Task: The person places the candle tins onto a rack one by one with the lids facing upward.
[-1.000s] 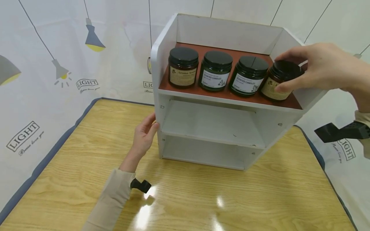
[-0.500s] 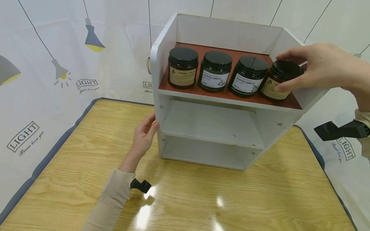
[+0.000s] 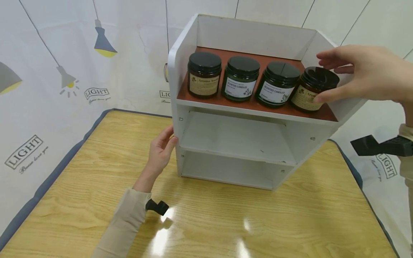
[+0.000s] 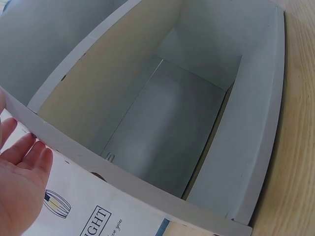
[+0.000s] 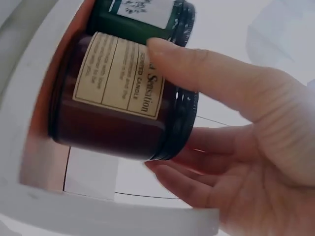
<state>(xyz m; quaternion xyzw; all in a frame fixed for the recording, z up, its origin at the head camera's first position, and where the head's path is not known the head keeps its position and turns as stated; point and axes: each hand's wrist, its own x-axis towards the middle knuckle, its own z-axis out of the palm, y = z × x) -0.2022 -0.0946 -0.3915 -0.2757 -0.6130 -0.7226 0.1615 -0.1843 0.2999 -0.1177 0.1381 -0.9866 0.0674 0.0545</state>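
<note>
On the red top board of a white shelf unit point(image 3: 237, 150) stand lidded candle jars in a row. From the left come a brown jar point(image 3: 204, 75), two green jars point(image 3: 240, 79) point(image 3: 277, 85) and another brown jar point(image 3: 313, 89) with a beige label. My right hand point(image 3: 371, 73) is at this last jar, thumb by its label and fingers spread behind its black lid. In the right wrist view the thumb point(image 5: 197, 69) overlaps the label; whether it touches is unclear. My left hand point(image 3: 160, 150) rests against the unit's left side panel, its fingertips point(image 4: 44, 160) on the outer face.
The unit stands on a wood-grain table point(image 3: 206, 218). Its middle shelf point(image 3: 237, 134) and bottom compartment lie below the jars. Raised side panels and a back panel point(image 3: 255, 37) enclose the top board. A printed white cloth point(image 3: 135, 64) hangs behind.
My right hand has drawn slightly right and up, its fingers coming away from the right-hand jar's lid. The jars and my left hand have stayed in place.
</note>
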